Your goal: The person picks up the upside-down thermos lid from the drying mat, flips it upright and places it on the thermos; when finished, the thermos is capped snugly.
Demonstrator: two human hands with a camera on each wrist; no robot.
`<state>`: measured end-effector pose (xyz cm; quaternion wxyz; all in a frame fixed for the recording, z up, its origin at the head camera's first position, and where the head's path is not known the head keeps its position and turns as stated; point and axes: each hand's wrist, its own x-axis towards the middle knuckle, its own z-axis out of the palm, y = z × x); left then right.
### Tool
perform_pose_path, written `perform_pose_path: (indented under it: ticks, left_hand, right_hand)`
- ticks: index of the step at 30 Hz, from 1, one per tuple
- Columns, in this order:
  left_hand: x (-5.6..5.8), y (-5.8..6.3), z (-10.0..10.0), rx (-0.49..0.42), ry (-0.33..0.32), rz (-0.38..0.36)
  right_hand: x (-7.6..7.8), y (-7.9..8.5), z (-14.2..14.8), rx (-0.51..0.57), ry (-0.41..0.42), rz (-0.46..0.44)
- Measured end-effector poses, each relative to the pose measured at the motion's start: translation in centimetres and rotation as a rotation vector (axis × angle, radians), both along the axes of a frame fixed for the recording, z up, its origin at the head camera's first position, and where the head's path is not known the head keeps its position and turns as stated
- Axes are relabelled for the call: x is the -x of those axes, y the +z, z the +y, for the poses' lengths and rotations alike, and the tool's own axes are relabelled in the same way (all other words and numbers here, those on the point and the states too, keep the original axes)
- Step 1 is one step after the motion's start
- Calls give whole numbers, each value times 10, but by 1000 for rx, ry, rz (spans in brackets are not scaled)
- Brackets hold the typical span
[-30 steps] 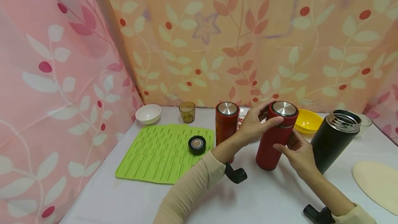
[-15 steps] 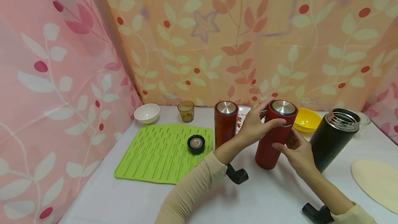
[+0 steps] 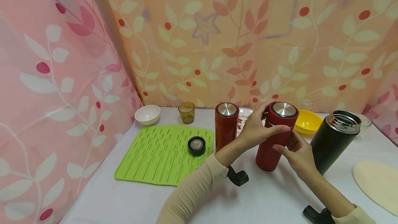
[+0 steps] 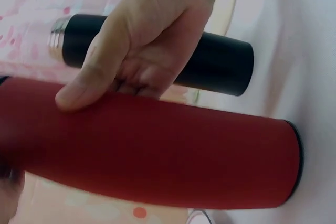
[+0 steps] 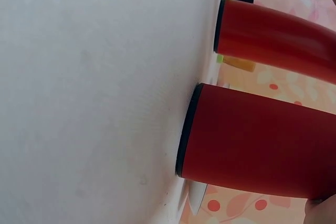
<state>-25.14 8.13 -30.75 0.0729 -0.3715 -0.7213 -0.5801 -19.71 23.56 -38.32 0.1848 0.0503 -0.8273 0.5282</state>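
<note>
A dark red thermos (image 3: 271, 153) with a steel-topped lid stands slightly tilted in the head view, held by both hands. My left hand (image 3: 254, 130) grips it near the top, thumb across the front and fingers hidden behind. Lower down, my right hand (image 3: 301, 153) holds the body from the right, with its thumb on the front. In the left wrist view the thumb of the right hand (image 4: 152, 40) presses along the red wall. The base of the thermos (image 5: 257, 140) shows at the white tabletop in the right wrist view.
An orange-red thermos (image 3: 225, 130) stands left; a lidless black thermos (image 3: 334, 144) stands close right. A black lid (image 3: 196, 146) lies on a green mat (image 3: 149, 158). Behind are a white bowl (image 3: 148, 114), amber glass (image 3: 186, 112) and yellow bowl (image 3: 308, 122). A beige board (image 3: 377, 184) lies right.
My left hand has turned a little on the thermos, its thumb now lower and further right across the front. The right hand and the thermos stay almost in place.
</note>
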Motion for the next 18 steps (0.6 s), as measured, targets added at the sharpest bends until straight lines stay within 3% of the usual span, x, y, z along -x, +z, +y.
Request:
perform_pose_path:
  ticks: [3, 5, 11, 14, 16, 18]
  left_hand:
    - [-2, -2, 5, 15, 89, 7]
    - [-3, -1, 6, 9, 107, 9]
    - [-11, 9, -6, -34, -30, -15]
    - [-11, 9, -9, -66, -98, -29]
    - [-7, 5, -7, -78, -104, -45]
    - [-4, 2, -3, -82, -69, -67]
  right_hand:
    - [0, -1, -1, -4, -1, -3]
    - [0, -1, -1, -1, 3, 8]
    - [0, -2, 0, 8, 10, 24]
    - [0, -2, 1, 7, 11, 28]
    - [0, -2, 1, 9, 13, 27]
    - [0, -2, 0, 10, 16, 23]
